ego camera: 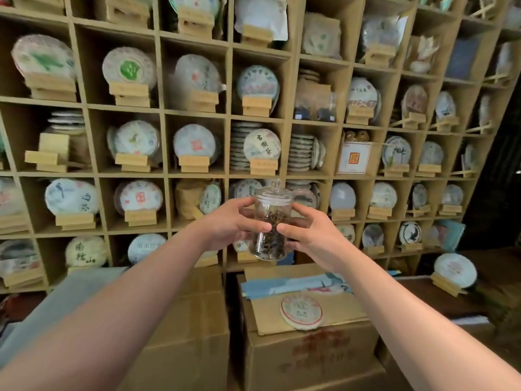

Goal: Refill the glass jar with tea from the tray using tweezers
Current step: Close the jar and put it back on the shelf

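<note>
Glass jar [270,227], lid [273,193] seated and partly filled with tea, is held in front of the shelving [290,119]; our left hand [234,224] and right hand [307,235] grip its sides. We judge this the fetching step. Next: set it down, unlid it. Tray and tweezers are not in view.

Clear glass jar [271,221], dark tea [267,244]

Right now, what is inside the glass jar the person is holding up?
Dark loose tea leaves fill the lower part of the glass jar; the upper part looks empty. Thumbs of the left hand and right hand cover some of the middle.
</note>
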